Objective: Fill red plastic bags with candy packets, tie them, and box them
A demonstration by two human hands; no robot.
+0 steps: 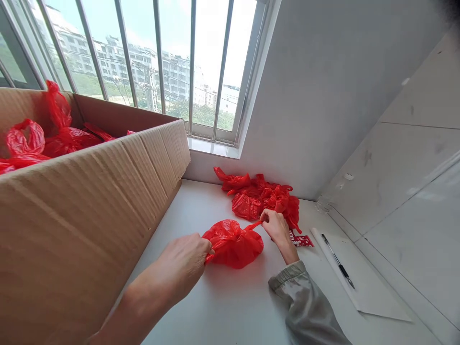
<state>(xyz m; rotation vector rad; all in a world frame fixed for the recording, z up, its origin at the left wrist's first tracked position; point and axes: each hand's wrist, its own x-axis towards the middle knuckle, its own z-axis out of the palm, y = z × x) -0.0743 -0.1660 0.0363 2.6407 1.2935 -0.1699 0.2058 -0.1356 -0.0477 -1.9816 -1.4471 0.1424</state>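
Note:
A filled red plastic bag (235, 247) rests on the white table, gathered at its top. My left hand (192, 254) is closed around one end of the bag on its left side. On the right, my right hand (275, 224) pinches the bag's other twisted end, pulled out sideways and taut. What the bag contains is hidden by the plastic. Just beyond my right hand lies a pile of red plastic bags (247, 206) against the wall. A red packet with white print (302, 240) lies partly behind my right wrist.
A large cardboard box (108, 187) stands at the left, with several knotted red bags (72, 139) inside. At the right lie a white pad (373, 282) and a black pen (338, 261). A barred window (172, 72) is behind the white table (230, 306).

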